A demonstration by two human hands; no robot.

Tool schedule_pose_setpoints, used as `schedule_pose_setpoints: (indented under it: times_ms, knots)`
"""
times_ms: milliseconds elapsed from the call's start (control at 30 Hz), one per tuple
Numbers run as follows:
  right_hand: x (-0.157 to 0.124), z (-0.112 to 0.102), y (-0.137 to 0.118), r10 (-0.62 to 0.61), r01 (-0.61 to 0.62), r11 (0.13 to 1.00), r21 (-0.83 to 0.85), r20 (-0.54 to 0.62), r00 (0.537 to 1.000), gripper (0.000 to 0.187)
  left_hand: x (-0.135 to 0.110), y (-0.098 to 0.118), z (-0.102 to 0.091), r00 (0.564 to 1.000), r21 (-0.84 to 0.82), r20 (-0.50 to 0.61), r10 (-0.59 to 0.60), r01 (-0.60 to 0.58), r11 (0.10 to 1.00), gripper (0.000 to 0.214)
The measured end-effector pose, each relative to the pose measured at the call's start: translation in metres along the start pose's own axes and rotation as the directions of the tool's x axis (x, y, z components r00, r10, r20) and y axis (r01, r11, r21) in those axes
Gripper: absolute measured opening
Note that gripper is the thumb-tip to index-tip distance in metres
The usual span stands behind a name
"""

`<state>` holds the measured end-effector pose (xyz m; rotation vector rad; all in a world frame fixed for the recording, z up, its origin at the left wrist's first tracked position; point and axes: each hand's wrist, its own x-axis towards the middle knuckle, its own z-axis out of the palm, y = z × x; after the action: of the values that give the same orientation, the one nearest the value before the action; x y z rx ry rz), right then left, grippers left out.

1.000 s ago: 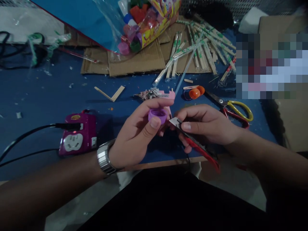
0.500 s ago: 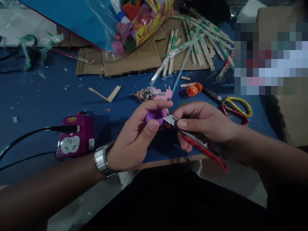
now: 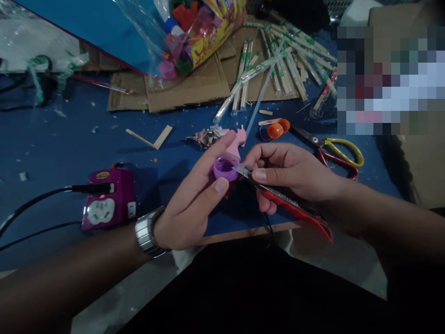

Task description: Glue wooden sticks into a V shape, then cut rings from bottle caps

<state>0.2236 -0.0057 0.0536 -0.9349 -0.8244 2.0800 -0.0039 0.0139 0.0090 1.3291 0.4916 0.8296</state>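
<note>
My left hand (image 3: 194,199) pinches a purple bottle cap (image 3: 225,168) between thumb and fingers, its open side up. My right hand (image 3: 290,174) grips a red utility knife (image 3: 295,211), and the blade tip touches the cap's right rim. Both hands hover over the near edge of the blue table (image 3: 69,139). A metal watch (image 3: 148,232) sits on my left wrist. Just behind the cap lies a pink glue gun (image 3: 238,139).
A purple power socket (image 3: 107,199) with black cables lies at the left. Scissors (image 3: 333,153) and an orange cap (image 3: 278,128) lie to the right. Farther back are cardboard (image 3: 194,88), several wrapped chopsticks (image 3: 278,65), a bag of coloured caps (image 3: 194,32) and two glued wooden sticks (image 3: 151,138).
The knife blade has moved left to the cap's rim. The cap has tilted so its open side shows more. The view has shifted slightly.
</note>
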Motion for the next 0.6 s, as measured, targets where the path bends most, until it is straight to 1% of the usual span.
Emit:
schedule_pose_setpoints:
  times_ms: [67,133,233,333,467,600]
  knots:
    - [0.0,-0.0011,-0.0001,-0.008,0.008,1.0,-0.018,-0.008,1.0,0.013,0.0006,-0.0004,-0.0005,0.997,-0.006,-0.012,-0.08,0.08,0.997,0.056]
    - [-0.0001,-0.0024,-0.0003,-0.025,0.024,0.999,-0.037,-0.025,0.999,0.017,0.0018,-0.0005,-0.0009,0.992,-0.004,-0.028,-0.123,0.123,0.992,0.055]
    - [-0.0003,-0.0031,-0.0008,-0.042,0.039,0.998,-0.05,-0.052,0.998,0.022,0.0038,0.0007,-0.0008,0.991,-0.015,-0.034,-0.133,0.132,0.991,0.054]
    - [-0.0006,-0.0021,-0.0016,-0.024,0.022,0.999,-0.049,-0.057,0.998,0.023,0.0051,0.0038,-0.0002,0.988,-0.034,-0.044,-0.147,0.146,0.989,0.051]
    - [-0.0009,-0.0003,-0.0025,-0.009,0.005,0.998,-0.055,-0.072,0.997,0.023,0.0068,0.0065,0.0007,0.988,-0.038,-0.079,-0.132,0.129,0.991,0.046]
    - [-0.0011,0.0014,-0.0014,0.014,-0.019,0.997,-0.072,-0.062,0.998,0.027,0.0071,0.0048,0.002,0.983,-0.035,-0.109,-0.145,0.142,0.989,0.048]
